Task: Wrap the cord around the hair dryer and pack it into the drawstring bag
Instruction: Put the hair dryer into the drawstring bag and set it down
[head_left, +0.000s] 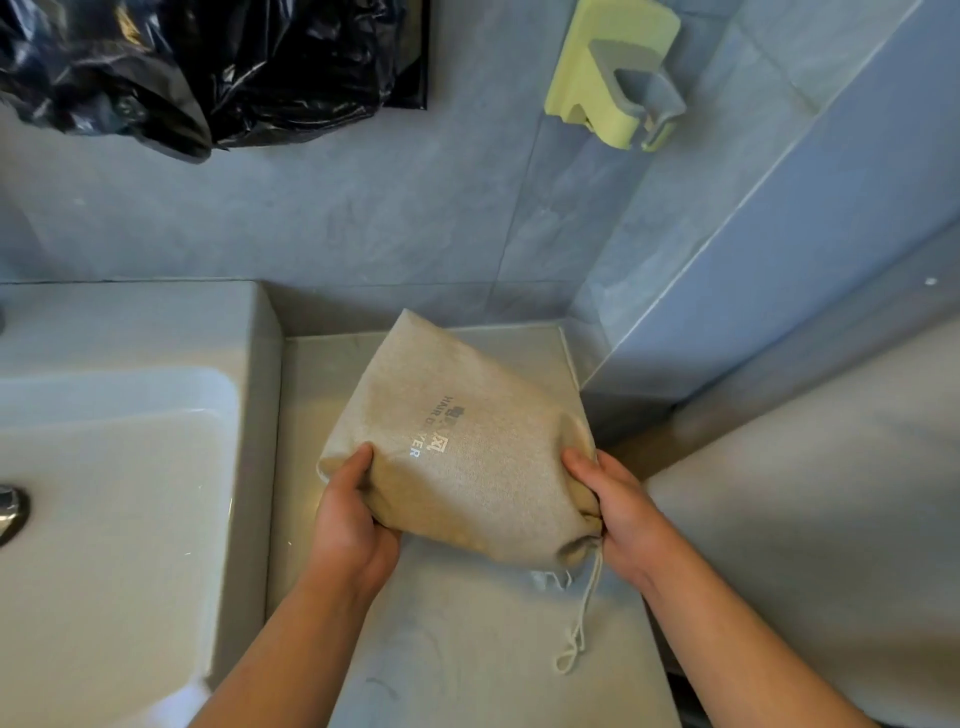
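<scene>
2 hands (353, 514) (621, 512) grip drawstring bag (457, 452) | sink (130, 322) left | wall holder (613, 73) behind

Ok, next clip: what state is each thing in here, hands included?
Beige linen drawstring bag: bulging, mouth cinched shut.
Cream drawstring cord: hangs loose from the mouth.
Left hand: grips the bag's left side.
Right hand: grips the bag beside its cinched mouth.
Yellow-green and grey wall holder: holds nothing.
Black plastic bag: crumpled.
</scene>
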